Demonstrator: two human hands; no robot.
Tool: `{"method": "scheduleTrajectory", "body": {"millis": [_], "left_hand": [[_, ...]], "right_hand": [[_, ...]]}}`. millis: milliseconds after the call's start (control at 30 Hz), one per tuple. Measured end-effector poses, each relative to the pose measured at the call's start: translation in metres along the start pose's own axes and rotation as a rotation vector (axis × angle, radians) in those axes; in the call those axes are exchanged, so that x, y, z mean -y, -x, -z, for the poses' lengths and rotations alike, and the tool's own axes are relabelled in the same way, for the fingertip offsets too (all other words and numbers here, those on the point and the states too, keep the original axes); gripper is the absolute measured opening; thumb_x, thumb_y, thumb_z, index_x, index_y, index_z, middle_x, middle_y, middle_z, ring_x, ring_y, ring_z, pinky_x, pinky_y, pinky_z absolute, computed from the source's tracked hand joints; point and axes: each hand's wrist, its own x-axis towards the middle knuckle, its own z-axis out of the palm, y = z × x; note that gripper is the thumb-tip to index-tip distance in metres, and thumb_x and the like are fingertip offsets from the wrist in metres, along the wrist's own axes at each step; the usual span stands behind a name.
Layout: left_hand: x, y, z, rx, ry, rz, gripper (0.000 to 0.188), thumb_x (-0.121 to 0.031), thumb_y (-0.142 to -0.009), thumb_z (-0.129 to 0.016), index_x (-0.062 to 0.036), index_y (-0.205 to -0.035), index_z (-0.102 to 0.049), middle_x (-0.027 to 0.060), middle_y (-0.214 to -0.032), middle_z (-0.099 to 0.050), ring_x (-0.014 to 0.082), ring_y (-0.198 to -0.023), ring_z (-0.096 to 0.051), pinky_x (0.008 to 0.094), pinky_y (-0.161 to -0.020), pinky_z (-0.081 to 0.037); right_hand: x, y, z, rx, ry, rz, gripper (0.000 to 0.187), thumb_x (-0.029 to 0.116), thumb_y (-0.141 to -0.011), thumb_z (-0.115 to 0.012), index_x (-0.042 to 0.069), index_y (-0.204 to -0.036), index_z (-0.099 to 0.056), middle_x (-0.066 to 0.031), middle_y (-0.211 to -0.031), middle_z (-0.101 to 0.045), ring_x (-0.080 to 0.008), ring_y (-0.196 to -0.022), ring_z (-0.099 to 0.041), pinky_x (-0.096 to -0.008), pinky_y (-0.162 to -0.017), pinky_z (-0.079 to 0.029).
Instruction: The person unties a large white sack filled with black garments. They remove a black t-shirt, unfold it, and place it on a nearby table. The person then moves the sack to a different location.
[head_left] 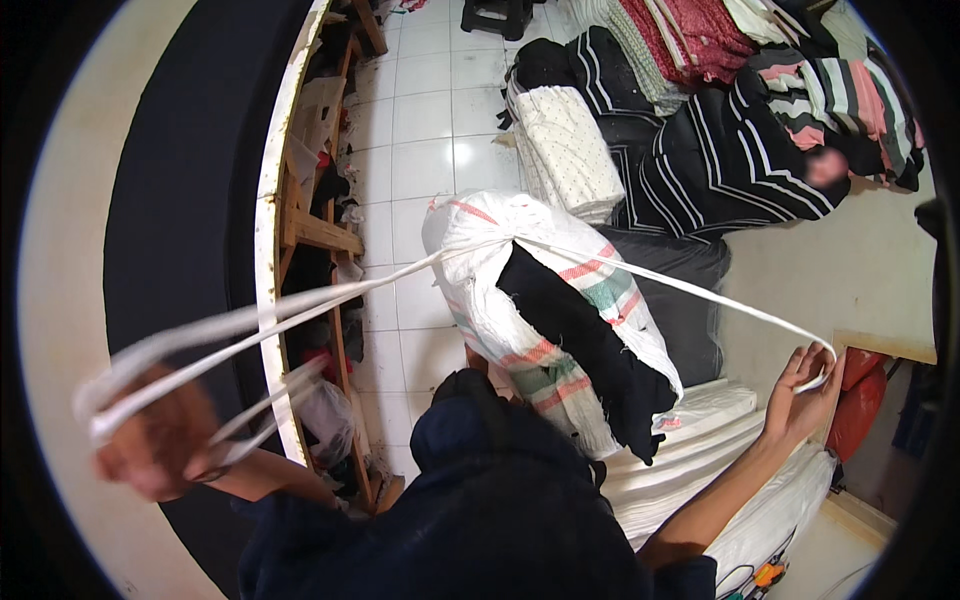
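Observation:
A white woven sack [462, 290] with red and green stripes stands on the floor in front of me. Black cloth [570, 325] shows through a long gap in its side. A white cord [690, 285] goes round the gathered upper part of the sack and runs out taut to both sides. My left hand [155, 440], smeared by motion, is closed on the cord at the far left, with strands looped about it. Out to the right, my right hand [808, 390] is raised, its fingers curled with the cord looped round them.
A long table [268, 210] with black cloth on it runs along the left, with cloth scraps beneath. Folded dotted white cloth [570, 150] and striped black fabric [700, 160] are piled beyond the sack. White bundles [690, 430] lie at my right. White tiles [425, 110] cover the floor.

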Motion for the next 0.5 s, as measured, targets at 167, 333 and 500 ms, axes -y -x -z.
{"method": "scheduleTrajectory", "body": {"millis": [167, 333, 500], "left_hand": [[0.05, 0.014, -0.035, 0.545, -0.952, 0.631, 0.037, -0.036, -0.109, -0.071, -0.0013, -0.096, -0.073, 0.0157, -0.084, -0.073, 0.0257, -0.065, -0.069, 0.0351, -0.055, -0.053], [0.235, 0.062, -0.136, 0.791, -0.671, 0.577, 0.028, -0.03, -0.107, -0.074, -0.0025, -0.1, -0.075, 0.0183, -0.094, -0.076, 0.0314, -0.081, -0.075, 0.0408, -0.067, -0.057], [0.301, 0.063, -0.16, 0.897, -0.621, 0.658, 0.02, -0.023, -0.103, -0.079, -0.0027, -0.102, -0.077, 0.0185, -0.104, -0.078, 0.0317, -0.096, -0.076, 0.0428, -0.079, -0.059]], "right_hand": [[-0.005, -0.019, -0.035, 0.139, -0.106, 0.01, 0.029, 0.024, -0.118, -0.061, -0.003, -0.117, -0.07, -0.0137, -0.126, -0.073, -0.0284, -0.143, -0.062, -0.0475, -0.127, -0.049], [-0.003, 0.005, -0.166, 0.842, -0.298, -0.017, 0.038, 0.019, -0.119, -0.056, -0.013, -0.137, -0.064, -0.0232, -0.152, -0.064, -0.0313, -0.16, -0.046, -0.053, -0.139, -0.032], [-0.061, 0.083, -0.236, 1.304, 0.228, -0.205, 0.041, 0.027, -0.112, -0.068, 0.001, -0.143, -0.064, -0.0215, -0.155, -0.064, -0.0319, -0.148, -0.057, -0.0477, -0.128, -0.044]]}}
